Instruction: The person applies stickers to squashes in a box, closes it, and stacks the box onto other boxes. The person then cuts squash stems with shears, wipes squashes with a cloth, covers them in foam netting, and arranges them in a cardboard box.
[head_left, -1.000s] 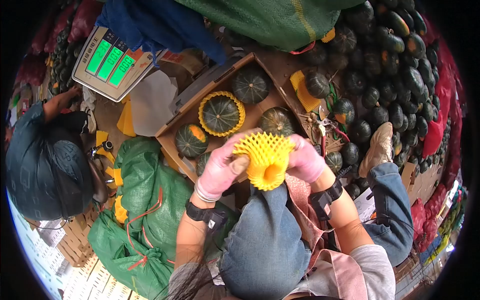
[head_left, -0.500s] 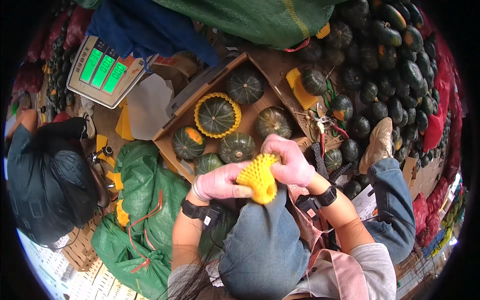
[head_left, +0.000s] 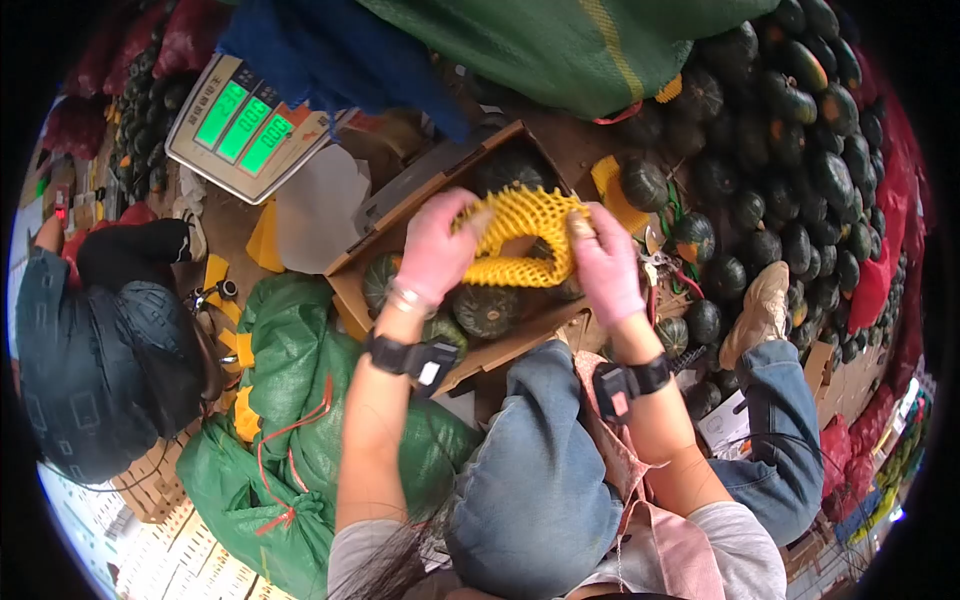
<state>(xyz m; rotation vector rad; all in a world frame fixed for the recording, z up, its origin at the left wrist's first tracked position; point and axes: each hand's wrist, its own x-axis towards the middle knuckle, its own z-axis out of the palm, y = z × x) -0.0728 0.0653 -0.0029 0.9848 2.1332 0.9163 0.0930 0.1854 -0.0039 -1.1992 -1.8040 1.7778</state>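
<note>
A yellow foam net [head_left: 520, 235] is stretched wide between my gloved hands, with an opening in its middle. My left hand [head_left: 438, 245] grips its left side, and my right hand [head_left: 607, 262] pinches the right side. Both hands are over a cardboard box [head_left: 470, 362] that holds dark green squashes. One squash [head_left: 485, 310] shows just below the net, another [head_left: 380, 280] lies at the box's left side, and one more [head_left: 515, 170] is partly covered behind the net. The net and hands hide other parts of the box.
A scale [head_left: 245, 130] with green displays stands at the upper left. Green sacks [head_left: 300, 420] lie left of my legs, and a person [head_left: 110, 370] sits at the far left. Squashes [head_left: 790, 180] are piled at the right, near red-handled shears [head_left: 665, 270].
The net was bunched up small between my hands and is now spread wide. Both hands have moved forward from above my knee to over the box.
</note>
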